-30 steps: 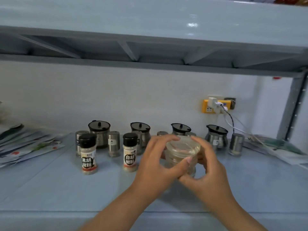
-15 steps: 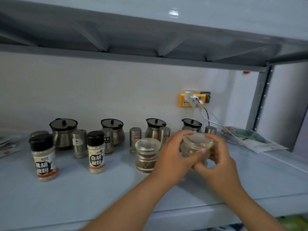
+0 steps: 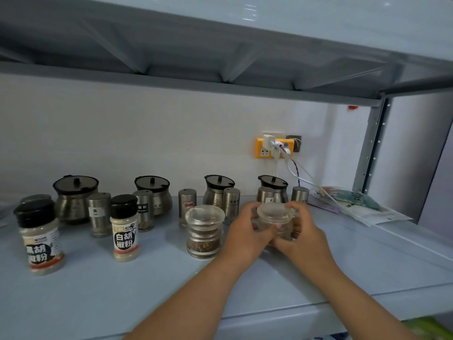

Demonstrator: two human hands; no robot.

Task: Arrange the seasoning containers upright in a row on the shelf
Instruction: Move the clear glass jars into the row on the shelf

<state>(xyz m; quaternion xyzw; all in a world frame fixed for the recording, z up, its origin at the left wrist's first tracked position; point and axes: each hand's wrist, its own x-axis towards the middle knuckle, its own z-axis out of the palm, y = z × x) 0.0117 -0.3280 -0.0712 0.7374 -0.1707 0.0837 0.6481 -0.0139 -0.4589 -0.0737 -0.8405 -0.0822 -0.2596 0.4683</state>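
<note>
A clear glass jar (image 3: pixel 275 214) with a glass lid stands upright on the pale blue shelf (image 3: pixel 122 290). My left hand (image 3: pixel 245 235) and my right hand (image 3: pixel 302 235) both grip its sides. Just left of it stands a second glass jar (image 3: pixel 204 231) with brown spice inside. Further left are a white pepper bottle (image 3: pixel 125 229) and a black pepper bottle (image 3: pixel 40 238), both upright with black caps. Behind them runs a back row of steel pots (image 3: pixel 73 198) and small steel shakers (image 3: pixel 187 202).
A yellow wall socket (image 3: pixel 272 147) with plugs and cables hangs behind the back row. Flat packets (image 3: pixel 358 204) lie at the right by the shelf's upright post (image 3: pixel 370 148). An upper shelf (image 3: pixel 220 40) sits overhead.
Both hands carried the held glass jar to the right and set it lower on the shelf, beside the other glass jar. The camera view shifted right too.
</note>
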